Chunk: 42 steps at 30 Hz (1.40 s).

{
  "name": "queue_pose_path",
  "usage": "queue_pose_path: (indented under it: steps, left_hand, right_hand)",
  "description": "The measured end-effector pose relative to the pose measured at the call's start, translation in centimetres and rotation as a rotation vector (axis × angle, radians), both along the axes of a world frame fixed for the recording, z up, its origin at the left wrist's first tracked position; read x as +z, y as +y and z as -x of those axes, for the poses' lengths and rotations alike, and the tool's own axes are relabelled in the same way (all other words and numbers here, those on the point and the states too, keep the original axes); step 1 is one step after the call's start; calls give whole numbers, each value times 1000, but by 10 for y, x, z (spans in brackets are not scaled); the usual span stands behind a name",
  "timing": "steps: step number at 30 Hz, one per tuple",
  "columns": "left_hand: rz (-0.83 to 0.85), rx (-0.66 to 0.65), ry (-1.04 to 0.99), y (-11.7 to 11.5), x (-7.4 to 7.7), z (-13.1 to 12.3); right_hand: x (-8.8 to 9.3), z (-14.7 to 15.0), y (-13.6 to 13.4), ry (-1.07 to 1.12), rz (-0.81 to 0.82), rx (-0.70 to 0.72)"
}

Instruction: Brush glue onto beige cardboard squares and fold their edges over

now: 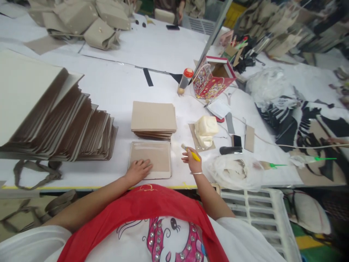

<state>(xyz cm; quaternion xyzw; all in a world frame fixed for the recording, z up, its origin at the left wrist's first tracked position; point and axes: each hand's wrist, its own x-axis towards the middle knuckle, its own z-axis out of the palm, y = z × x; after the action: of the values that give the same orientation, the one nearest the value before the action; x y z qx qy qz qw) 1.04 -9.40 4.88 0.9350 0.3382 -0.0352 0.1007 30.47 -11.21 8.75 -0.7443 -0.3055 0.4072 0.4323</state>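
My left hand (pixel 138 170) rests flat, fingers spread, on the lower left of a beige rectangular panel (pixel 155 160) near the table's front edge. Wet-looking whitish streaks run along the panel's upper part. My right hand (pixel 194 160) is closed around a small brush with a yellow handle (pixel 195 156), its pale bristles pointing up and left, clear of the panel. Just behind the panel sits a stack of similar beige pieces (pixel 154 116). To the right of the brush, a cream-coloured container (pixel 206 131) crusted with pale residue stands on a piece of card.
A large fanned pile of panels (pixel 81 123) fills the left side. Toward the back right are a red-capped bottle (pixel 186 80) and a red paper bag (pixel 214 78). A plastic bag (pixel 234 171) lies at the front right. Beige bags (pixel 79 20) lie at the back left.
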Motion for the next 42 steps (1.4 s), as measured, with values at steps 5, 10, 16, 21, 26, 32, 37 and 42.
queue_pose_path:
  steps: [5, 10, 16, 21, 26, 32, 37, 42]
  left_hand:
    - [20, -23, -1, -1, 1, -11]
    - [39, 0, -10, 3, 3, -20]
    - [80, 36, -42, 5, 5, -24]
    - [236, 102, -204, 9, 5, -31]
    - [695, 425, -527, 22, 14, -71]
    - [1824, 812, -844, 37, 38, -124]
    - [1908, 947, -1200, 36, 36, -122]
    - [1689, 1287, -1428, 29, 24, -94]
  right_hand:
    - [-33, -7, -16, -602, -17, 355]
    - [-76, 4, 0, -1124, 19, 556]
    - [-92, -15, 0, -1179, 40, 596]
    - [-88, -33, -10, -1089, -11, 500]
    - [-57, -36, -23, -903, -116, 389]
    - [1, -17, -39, -267, -187, 476]
    - [13, 4, -47, 86, -162, 472]
    - [0, 27, -45, -20, -131, 446]
